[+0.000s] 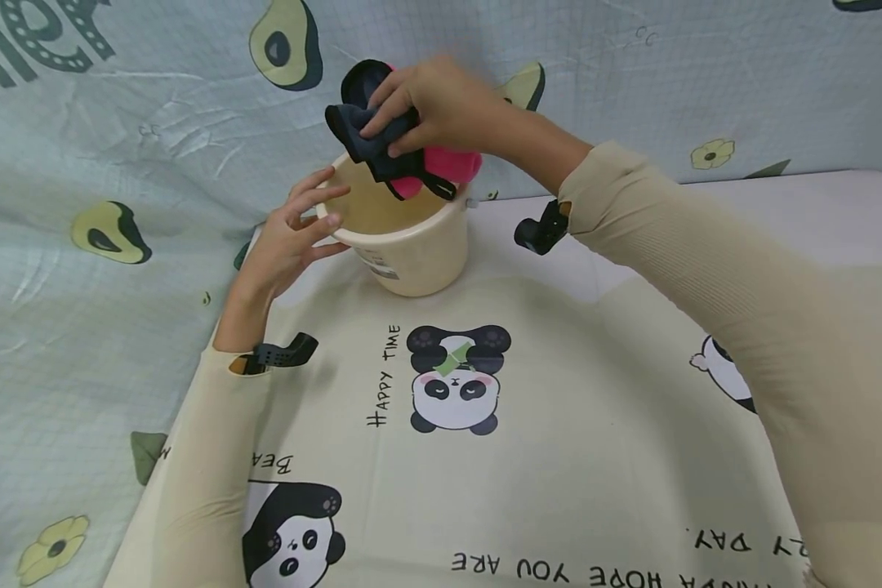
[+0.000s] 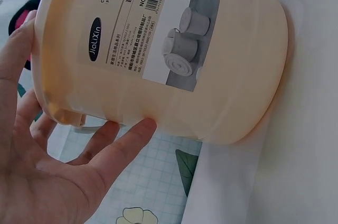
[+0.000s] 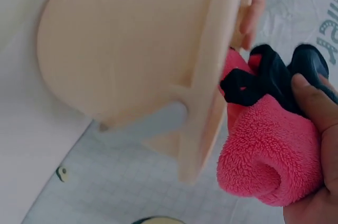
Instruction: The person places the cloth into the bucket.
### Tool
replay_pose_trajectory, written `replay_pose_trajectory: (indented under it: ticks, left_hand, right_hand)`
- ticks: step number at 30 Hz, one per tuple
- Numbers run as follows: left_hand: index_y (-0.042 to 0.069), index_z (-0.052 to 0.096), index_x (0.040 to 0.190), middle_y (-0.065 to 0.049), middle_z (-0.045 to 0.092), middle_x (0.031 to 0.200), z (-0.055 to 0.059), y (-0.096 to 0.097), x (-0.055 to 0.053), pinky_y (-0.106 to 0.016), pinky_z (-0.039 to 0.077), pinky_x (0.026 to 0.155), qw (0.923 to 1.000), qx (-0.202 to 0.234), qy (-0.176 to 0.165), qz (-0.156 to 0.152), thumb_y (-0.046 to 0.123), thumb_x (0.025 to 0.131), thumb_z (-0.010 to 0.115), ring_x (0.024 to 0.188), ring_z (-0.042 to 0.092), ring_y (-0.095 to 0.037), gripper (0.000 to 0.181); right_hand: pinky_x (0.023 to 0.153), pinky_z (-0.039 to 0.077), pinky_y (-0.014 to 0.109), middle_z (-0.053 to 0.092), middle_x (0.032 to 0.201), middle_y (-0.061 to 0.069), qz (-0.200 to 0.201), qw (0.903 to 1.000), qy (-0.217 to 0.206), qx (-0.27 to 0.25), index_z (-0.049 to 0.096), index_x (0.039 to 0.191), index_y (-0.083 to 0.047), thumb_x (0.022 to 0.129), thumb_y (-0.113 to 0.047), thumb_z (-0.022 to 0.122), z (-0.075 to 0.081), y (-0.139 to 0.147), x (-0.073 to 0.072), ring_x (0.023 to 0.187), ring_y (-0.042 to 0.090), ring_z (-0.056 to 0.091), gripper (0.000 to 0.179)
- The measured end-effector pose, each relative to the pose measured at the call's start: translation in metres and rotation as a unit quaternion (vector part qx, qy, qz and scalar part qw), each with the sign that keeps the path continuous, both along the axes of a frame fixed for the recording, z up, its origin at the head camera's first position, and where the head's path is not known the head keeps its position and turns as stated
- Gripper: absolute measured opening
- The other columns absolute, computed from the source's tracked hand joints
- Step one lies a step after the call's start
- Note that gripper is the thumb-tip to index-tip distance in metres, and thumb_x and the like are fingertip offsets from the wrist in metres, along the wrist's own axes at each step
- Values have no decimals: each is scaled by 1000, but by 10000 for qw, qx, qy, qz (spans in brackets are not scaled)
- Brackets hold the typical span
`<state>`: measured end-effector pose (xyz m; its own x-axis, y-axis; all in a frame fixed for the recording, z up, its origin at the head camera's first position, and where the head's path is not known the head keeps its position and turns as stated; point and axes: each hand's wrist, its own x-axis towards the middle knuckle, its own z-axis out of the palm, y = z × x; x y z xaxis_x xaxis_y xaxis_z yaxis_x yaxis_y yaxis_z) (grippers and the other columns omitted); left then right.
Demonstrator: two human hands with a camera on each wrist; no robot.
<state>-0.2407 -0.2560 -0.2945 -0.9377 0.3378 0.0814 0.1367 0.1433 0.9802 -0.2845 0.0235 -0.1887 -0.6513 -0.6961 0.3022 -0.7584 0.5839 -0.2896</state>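
A cream plastic bucket (image 1: 422,253) stands upright on the table, its printed label (image 2: 158,34) facing the left wrist camera. My left hand (image 1: 287,224) holds the bucket's rim on its left side, fingers spread on both sides of the edge. Over the bucket's mouth, my right hand (image 1: 448,110) grips a bunched cloth (image 1: 382,143), fluffy pink on one side and dark with black edging on the other. In the right wrist view the pink pile (image 3: 269,155) hangs rolled beside the rim, with a black loop (image 3: 243,86) sticking out.
A pale tablecloth (image 1: 559,457) with printed pandas and lettering covers the table in front of the bucket. Behind and to the left hangs a light sheet (image 1: 191,122) with avocado prints. The bucket's handle (image 3: 153,121) hangs along its outer side.
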Motion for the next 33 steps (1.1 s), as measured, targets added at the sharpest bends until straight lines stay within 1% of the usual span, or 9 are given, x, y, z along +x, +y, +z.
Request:
replay_pose_trajectory:
  ticks: [4,8,10,13,16,19,21,26,33]
  left_hand:
    - [4,55,145,16,23,162,0,1,-1,-51,52,101,10000,-19,49,4,10,99,63,145,23,-36,47]
    - [5,55,145,15,22,163,-1,2,-1,-55,49,103,9999,-30,76,-67,11,99,64,145,23,-36,47]
    - [4,55,145,15,22,163,-1,3,-1,-54,50,102,9999,-20,75,-91,13,99,65,145,24,-36,48]
    - [5,55,144,15,23,162,-1,3,0,-50,52,101,10000,-22,56,-63,14,98,66,143,27,-34,48]
    - [7,58,142,15,23,162,0,3,0,-46,54,98,10000,4,56,-54,13,98,66,140,31,-34,44]
    - [8,59,140,15,23,162,1,3,-1,-46,55,98,9999,26,78,-91,13,98,66,139,33,-35,43]
    - [7,59,141,15,23,162,1,3,-1,-48,54,98,9999,28,79,-112,15,98,67,140,33,-36,44]
    - [6,58,142,16,23,161,0,3,-1,-52,51,101,10000,-9,63,-74,17,97,68,142,31,-36,47]
    - [7,60,141,16,24,162,-1,2,0,-44,56,95,9999,63,88,-110,16,98,68,142,32,-37,44]
  right_hand:
    - [107,48,34,60,141,12,-40,10000,31,-57,71,131,-15,96,-20,72,-10,-9,-1,131,29,52,35]
    - [112,43,37,55,146,14,-39,9995,-207,221,68,135,-15,98,-27,70,-16,-9,-1,136,30,47,39]
    - [113,42,39,53,148,14,7,9985,-383,380,67,137,-16,99,-29,69,-17,-7,-1,138,30,45,40]
    - [112,44,42,50,150,13,100,9968,-589,527,66,138,-15,99,-30,68,-16,-2,-2,140,31,43,42]
    - [112,43,44,50,151,13,137,9956,-734,561,64,140,-14,99,-30,67,-15,3,-3,142,30,41,44]
    - [115,41,45,50,150,12,119,9951,-827,520,63,141,-13,100,-28,66,-15,9,-2,143,30,40,44]
    - [116,38,45,52,149,12,115,9952,-842,476,63,140,-12,101,-28,65,-15,12,-2,142,29,42,43]
    - [115,40,47,56,145,12,79,9957,-791,467,64,139,-9,102,-27,64,-15,23,-2,137,30,47,41]
    - [108,46,51,58,142,10,-72,9955,-720,615,63,141,-14,103,-30,61,-8,45,3,132,33,50,41]
